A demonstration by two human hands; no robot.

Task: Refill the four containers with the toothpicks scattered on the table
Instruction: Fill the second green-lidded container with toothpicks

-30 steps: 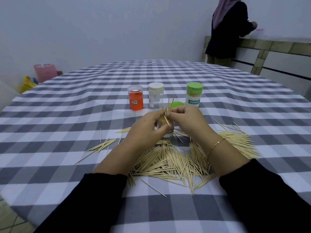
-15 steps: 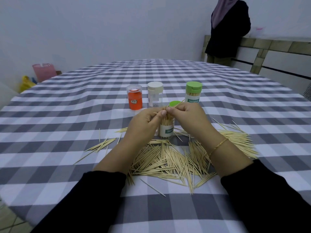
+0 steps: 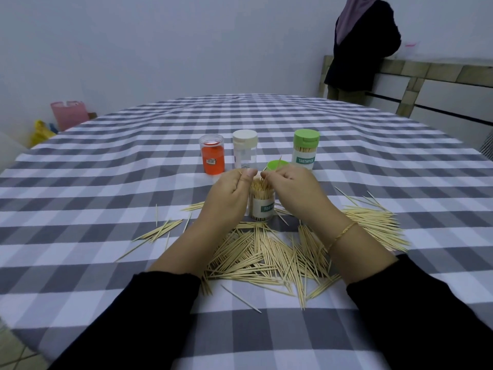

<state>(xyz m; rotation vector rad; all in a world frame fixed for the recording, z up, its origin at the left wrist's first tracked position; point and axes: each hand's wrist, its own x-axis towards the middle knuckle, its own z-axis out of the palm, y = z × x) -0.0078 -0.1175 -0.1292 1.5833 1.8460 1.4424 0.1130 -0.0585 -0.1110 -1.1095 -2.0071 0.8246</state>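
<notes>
While an open toothpick jar (image 3: 262, 202) stands between my hands, right hand (image 3: 293, 188) pinching one toothpick (image 3: 277, 164) above it, left hand (image 3: 229, 194) curled, its hold hidden.

both hands (image 3: 262, 194) raised close together, fingers curled

Round table (image 3: 106, 188) under a grey-and-white checked cloth; in a row near its middle stand an orange container (image 3: 212, 157), a white-capped container (image 3: 245, 153) and a green-capped container (image 3: 305, 150) labelled TOOTHPICK, well apart from the table's edges. Just in front, an open container (image 3: 262, 202) stands upright, packed with toothpicks, a green lid (image 3: 277, 165) lying behind it. Loose toothpicks (image 3: 266, 255) sprawl in a thick heap on the near side, with a smaller bunch (image 3: 160, 231) to the left and another pile (image 3: 373, 222) to the right
</notes>
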